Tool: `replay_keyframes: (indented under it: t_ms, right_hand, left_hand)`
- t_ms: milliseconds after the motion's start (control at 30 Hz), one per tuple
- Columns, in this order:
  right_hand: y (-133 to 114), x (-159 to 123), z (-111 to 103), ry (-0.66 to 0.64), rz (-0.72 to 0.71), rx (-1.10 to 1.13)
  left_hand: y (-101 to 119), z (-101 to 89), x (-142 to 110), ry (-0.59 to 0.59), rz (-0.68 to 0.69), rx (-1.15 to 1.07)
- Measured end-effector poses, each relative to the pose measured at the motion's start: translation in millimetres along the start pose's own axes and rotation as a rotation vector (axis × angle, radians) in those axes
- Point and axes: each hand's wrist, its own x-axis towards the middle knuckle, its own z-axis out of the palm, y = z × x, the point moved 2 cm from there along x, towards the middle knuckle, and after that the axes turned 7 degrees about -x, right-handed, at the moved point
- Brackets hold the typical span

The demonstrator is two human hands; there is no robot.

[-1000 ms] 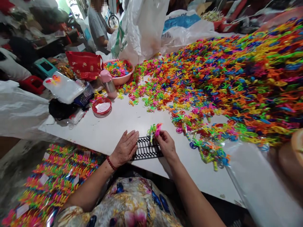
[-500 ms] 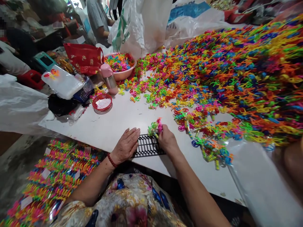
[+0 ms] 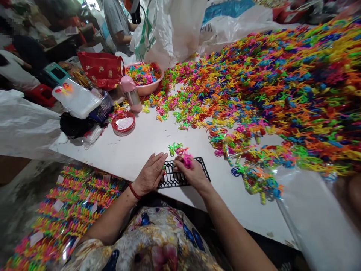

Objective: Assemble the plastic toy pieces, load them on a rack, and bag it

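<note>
A black plastic grid tray [image 3: 197, 167] lies on the white table [image 3: 146, 139] right in front of me. My left hand [image 3: 150, 174] rests flat on its left end, fingers stretched out. My right hand [image 3: 188, 171] is closed over the middle of the tray, pinching a small bunch of coloured plastic pieces [image 3: 186, 159], pink on top. A few green and orange loose pieces [image 3: 175, 147] lie just beyond the tray. A huge heap of neon plastic pieces [image 3: 282, 82] covers the right and far side of the table.
At the far left stand a pink bottle [image 3: 132, 94], a small red basket [image 3: 123, 122], a pink bowl of pieces [image 3: 145, 77] and a red bag [image 3: 100, 69]. Clear bags [image 3: 310, 210] lie at right. Packed bundles [image 3: 64, 210] lie at lower left. A person [image 3: 117, 22] stands beyond.
My right hand moved left along the tray with its bunch, uncovering the tray's right end. Some green pieces now lie on the table beyond the tray. My left hand stayed put.
</note>
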Motion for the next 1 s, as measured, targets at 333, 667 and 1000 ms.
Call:
replay_keyframes:
  t_ms: [333, 667, 1000]
  right_hand:
    - [7, 1, 41, -0.076, -0.315, -0.414]
    - [19, 4, 49, -0.155, -0.406, -0.697]
    - [6, 17, 10, 0.193, -0.388, -0.618]
  left_hand:
    - [0, -3.1, 2, -0.023, 0.000, -0.022]
    - [-1, -3.1, 2, -0.062, 0.023, 0.020]
    - [5, -10.6, 12, -0.057, 0.073, 0.189]
